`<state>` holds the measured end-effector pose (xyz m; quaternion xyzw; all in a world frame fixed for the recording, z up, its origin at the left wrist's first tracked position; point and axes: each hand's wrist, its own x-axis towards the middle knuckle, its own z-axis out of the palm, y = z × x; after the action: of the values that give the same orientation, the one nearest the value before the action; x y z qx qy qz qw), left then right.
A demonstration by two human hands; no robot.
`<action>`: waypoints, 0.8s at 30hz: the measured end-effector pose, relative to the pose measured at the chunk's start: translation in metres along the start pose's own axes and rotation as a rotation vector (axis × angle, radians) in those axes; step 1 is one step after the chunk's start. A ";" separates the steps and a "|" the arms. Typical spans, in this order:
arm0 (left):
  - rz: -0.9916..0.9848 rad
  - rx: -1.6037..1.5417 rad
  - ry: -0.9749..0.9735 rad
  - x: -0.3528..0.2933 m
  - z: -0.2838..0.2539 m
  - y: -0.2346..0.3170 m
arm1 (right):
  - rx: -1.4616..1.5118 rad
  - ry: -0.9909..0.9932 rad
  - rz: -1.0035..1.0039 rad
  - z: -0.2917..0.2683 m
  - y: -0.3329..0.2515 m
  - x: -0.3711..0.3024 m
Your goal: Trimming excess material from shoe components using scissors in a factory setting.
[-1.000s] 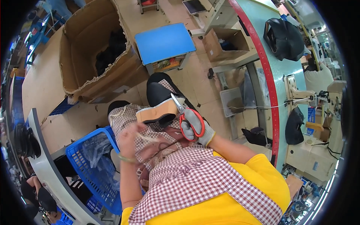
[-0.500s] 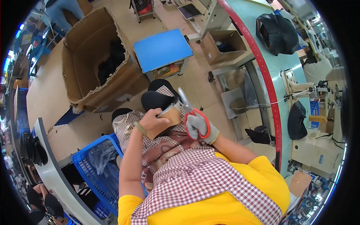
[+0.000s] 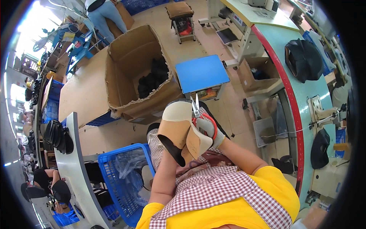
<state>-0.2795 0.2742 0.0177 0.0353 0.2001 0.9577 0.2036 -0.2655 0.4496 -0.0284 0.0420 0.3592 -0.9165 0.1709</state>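
Seen from above, at the centre, over the lap: a shoe upper [image 3: 180, 128], shown with its tan lining and cream toe part outward, toe pointing away from the body, with flaps and a strip of black material toward the checked apron [image 3: 206, 183]. To its right, in a grey glove, the right hand [image 3: 207, 126], closed around the red handles of the scissors [image 3: 196, 110] and partly covered by a flap of the upper. Just beside the cream part, blades narrowly parted, tips directed away from the body. Entering from below, a bare left forearm [image 3: 164, 181], ending behind the upper; hidden there, the left hand, with a grip impossible to tell. Beyond the lap, a stool with a blue top [image 3: 202, 73]; to its left, a large torn-edged cardboard box [image 3: 126, 82] containing black pieces [image 3: 154, 78], perhaps of soft material, too shadowed to separate. Near the left forearm, a blue basket [image 3: 114, 192] with clear plastic [image 3: 131, 164] inside. Along the right, a green worktable [image 3: 299, 97] with a red edge, bearing a black rounded article [image 3: 304, 61], a sewing machine [image 3: 322, 112] and a dark curved piece [image 3: 320, 149]. At upper left, well apart, a person in blue trousers [image 3: 106, 17].
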 end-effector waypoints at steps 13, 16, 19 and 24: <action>0.037 0.080 0.031 -0.020 -0.034 -0.015 | -0.091 0.216 -0.230 -0.016 -0.065 0.013; 0.215 0.577 0.443 -0.012 -0.036 -0.014 | -0.613 0.489 -0.303 0.010 -0.109 0.002; 0.379 1.185 0.533 -0.005 -0.071 -0.031 | -0.754 0.492 -0.489 0.047 -0.118 -0.011; 0.202 1.519 0.454 0.001 -0.104 -0.018 | -0.940 0.386 -0.523 0.047 -0.121 -0.037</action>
<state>-0.2885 0.2516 -0.0848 -0.0135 0.8304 0.5570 -0.0095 -0.2702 0.5114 0.0918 0.0377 0.7516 -0.6456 -0.1297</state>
